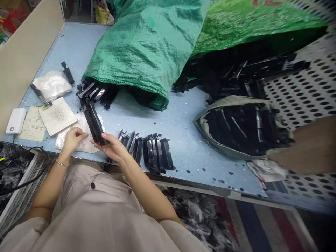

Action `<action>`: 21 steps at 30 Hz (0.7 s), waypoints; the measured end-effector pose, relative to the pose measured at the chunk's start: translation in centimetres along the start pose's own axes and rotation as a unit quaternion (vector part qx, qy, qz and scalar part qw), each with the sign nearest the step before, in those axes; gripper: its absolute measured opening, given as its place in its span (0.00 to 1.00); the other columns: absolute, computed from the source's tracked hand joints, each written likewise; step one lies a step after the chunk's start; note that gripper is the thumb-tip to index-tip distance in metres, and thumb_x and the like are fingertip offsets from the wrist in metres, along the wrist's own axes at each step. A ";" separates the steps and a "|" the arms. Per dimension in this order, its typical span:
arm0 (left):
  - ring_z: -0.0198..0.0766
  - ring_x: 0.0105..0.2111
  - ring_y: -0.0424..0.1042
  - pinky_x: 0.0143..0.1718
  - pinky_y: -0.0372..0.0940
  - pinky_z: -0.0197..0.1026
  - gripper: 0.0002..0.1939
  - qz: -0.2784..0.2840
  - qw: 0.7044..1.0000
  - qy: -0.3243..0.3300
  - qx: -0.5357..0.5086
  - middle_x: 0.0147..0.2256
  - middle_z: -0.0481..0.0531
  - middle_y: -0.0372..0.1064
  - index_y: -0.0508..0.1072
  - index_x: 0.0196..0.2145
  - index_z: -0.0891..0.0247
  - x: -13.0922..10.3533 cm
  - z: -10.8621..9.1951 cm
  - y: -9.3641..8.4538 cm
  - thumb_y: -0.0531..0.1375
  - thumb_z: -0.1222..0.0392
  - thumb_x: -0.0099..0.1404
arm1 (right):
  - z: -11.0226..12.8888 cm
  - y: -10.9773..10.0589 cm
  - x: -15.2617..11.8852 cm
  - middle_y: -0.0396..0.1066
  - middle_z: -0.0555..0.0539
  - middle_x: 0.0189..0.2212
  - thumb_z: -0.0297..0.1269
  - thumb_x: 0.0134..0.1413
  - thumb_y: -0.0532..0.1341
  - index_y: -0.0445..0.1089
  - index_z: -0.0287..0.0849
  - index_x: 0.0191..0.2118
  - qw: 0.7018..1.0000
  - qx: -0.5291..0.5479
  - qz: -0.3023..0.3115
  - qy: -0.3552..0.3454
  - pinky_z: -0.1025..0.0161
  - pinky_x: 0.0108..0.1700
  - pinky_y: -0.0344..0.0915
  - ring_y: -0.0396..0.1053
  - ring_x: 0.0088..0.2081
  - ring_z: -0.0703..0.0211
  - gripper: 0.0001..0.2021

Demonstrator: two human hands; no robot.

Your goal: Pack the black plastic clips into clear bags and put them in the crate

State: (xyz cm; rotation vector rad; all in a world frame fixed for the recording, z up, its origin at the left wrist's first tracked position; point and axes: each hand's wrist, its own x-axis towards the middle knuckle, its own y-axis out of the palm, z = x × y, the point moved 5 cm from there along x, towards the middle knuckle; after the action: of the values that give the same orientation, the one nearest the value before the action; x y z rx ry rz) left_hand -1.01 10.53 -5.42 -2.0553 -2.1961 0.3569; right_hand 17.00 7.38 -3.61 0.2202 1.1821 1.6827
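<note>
Small assembly workshop: blue worktop point(181, 122) strewn with black plastic parts point(154, 152), green woven sacks point(147, 45) spilling more, perforated panel point(309, 87).
</note>
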 end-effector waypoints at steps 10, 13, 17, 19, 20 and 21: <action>0.44 0.48 0.72 0.53 0.67 0.48 0.13 -0.026 0.943 0.226 0.241 0.44 0.56 0.73 0.77 0.36 0.62 -2.3 -3.9 -2.1 0.54 0.71 0.62 | 0.4 -3.0 0.9 0.77 0.45 0.31 0.35 0.46 0.73 0.74 0.36 0.33 0.994 -0.016 -0.101 -0.044 0.67 0.37 0.75 0.78 0.36 0.57 0.10; 0.44 0.47 0.73 0.54 0.68 0.48 0.20 -0.012 0.927 0.217 0.304 0.48 0.57 0.73 0.78 0.46 0.62 -2.2 -3.7 -1.6 0.53 0.73 0.62 | 1.1 -2.7 -1.2 0.78 0.48 0.34 0.36 0.47 0.72 0.74 0.38 0.40 0.992 -0.046 -0.081 -0.087 0.69 0.40 0.74 0.77 0.35 0.62 0.14; 0.40 0.42 0.75 0.51 0.71 0.46 0.24 0.012 0.947 0.172 0.269 0.54 0.58 0.70 0.74 0.54 0.63 -1.0 -2.9 -1.3 0.56 0.70 0.60 | -0.7 -1.7 -3.7 0.79 0.41 0.33 0.43 0.57 0.66 0.71 0.34 0.43 0.997 -0.045 0.029 0.052 0.70 0.31 0.73 0.76 0.29 0.63 0.16; 0.42 0.48 0.74 0.54 0.70 0.46 0.27 0.014 0.947 0.179 0.265 0.57 0.59 0.67 0.71 0.58 0.63 -0.9 -3.0 -1.5 0.55 0.71 0.61 | -2.2 -1.8 -4.3 0.78 0.39 0.30 0.42 0.61 0.62 0.70 0.33 0.42 0.989 -0.035 0.040 0.138 0.71 0.28 0.72 0.75 0.25 0.63 0.14; 0.43 0.51 0.73 0.55 0.70 0.46 0.29 0.010 0.944 0.186 0.271 0.58 0.60 0.66 0.69 0.60 0.63 -1.2 -3.2 -1.6 0.54 0.72 0.61 | -2.6 -2.0 -4.3 0.78 0.38 0.30 0.41 0.63 0.60 0.69 0.33 0.42 0.986 -0.029 0.030 0.161 0.72 0.28 0.73 0.75 0.24 0.64 0.13; 0.44 0.54 0.72 0.56 0.69 0.46 0.31 0.004 0.939 0.196 0.283 0.60 0.60 0.64 0.66 0.63 0.62 -1.6 -3.5 -1.7 0.54 0.72 0.62 | -3.0 -2.2 -4.2 0.78 0.38 0.29 0.40 0.65 0.57 0.68 0.33 0.43 0.985 -0.025 0.018 0.172 0.72 0.29 0.73 0.75 0.24 0.64 0.12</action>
State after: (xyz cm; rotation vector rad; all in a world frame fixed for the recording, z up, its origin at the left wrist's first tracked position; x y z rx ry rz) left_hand -1.68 9.13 -1.47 -1.6448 -1.6113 0.4658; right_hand 18.40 2.26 -5.23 -0.0852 1.3917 1.8277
